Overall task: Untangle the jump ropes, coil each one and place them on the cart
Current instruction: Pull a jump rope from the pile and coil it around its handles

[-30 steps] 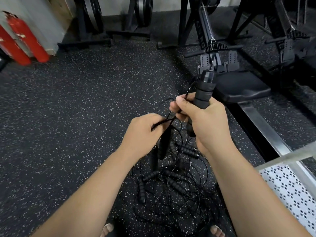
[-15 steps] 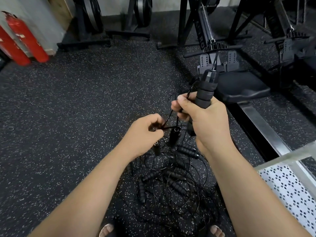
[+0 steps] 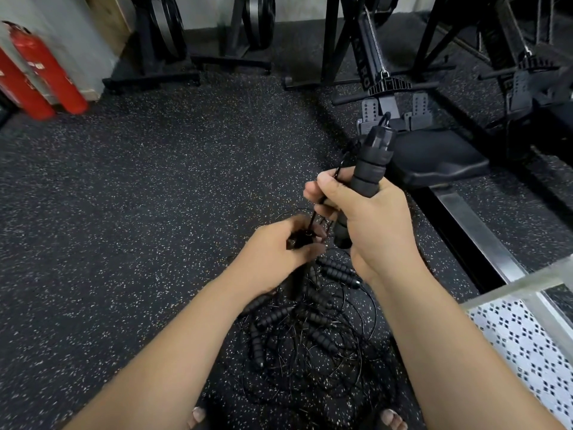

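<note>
My right hand (image 3: 369, 218) grips a black foam jump-rope handle (image 3: 369, 169) upright, its thumb pinning a thin black cord against the fingers. Just below and left, my left hand (image 3: 276, 252) grips a second black handle (image 3: 294, 280) that hangs downward from the fist, the cord running up from it to my right hand. Under both hands a tangled pile of jump ropes (image 3: 310, 330) with several ribbed black handles and thin cords lies on the speckled rubber floor. The cart (image 3: 524, 336), with a metal rail and a white perforated deck, shows at the lower right.
A rowing machine with a black seat (image 3: 434, 156) and steel rail (image 3: 474, 237) stands close on the right. More black gym frames line the back. Two red fire extinguishers (image 3: 46, 72) stand at the far left wall. My toes (image 3: 198, 415) show at the bottom.
My left hand has slid down the cord and closed round the second handle, which hung loose below it before. My right hand stays nearly still with its handle.
</note>
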The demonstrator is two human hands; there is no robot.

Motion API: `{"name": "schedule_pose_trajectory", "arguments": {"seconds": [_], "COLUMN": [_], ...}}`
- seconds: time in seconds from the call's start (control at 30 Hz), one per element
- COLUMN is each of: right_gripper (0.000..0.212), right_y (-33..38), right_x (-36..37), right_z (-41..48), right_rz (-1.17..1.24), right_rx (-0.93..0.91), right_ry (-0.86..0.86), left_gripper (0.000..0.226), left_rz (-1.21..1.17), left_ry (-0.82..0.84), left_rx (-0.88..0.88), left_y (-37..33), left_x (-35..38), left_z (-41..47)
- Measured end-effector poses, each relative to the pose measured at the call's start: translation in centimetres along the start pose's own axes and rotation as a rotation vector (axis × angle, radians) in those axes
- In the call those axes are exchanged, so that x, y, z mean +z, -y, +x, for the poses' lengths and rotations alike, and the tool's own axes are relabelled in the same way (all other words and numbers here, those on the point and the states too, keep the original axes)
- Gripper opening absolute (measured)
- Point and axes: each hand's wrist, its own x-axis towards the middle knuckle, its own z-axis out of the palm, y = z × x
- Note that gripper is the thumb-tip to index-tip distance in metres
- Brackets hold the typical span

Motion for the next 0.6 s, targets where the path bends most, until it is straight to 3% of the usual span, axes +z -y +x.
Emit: {"name": "schedule_pose_trajectory", "arguments": {"seconds": [0.2,0.4,0.6], "right_gripper": [0.001,0.014,0.02], "right_y": [0.4,0.0,-1.1], "right_x": [-0.2,-0.5,0.6], "right_z": [0.1,0.3,-0.5], "right_rz": [0.016,-0.014,-0.104], "right_rx": [-0.006,0.073,0.201], "right_ry": [-0.002,-0.024,-0.042], "left_gripper": [0.042,0.041,0.031], "left_rz": [0.086,0.057,-0.208], "left_ry": [0.068,-0.037,-0.168], "left_rx": [-0.144,-0.173,-0.122], "left_y": [0.8,-0.9,-1.7], "left_x": [-0.1,-1.1,-2.2], "left_z": [-0.2,-1.2,-2.7]}}
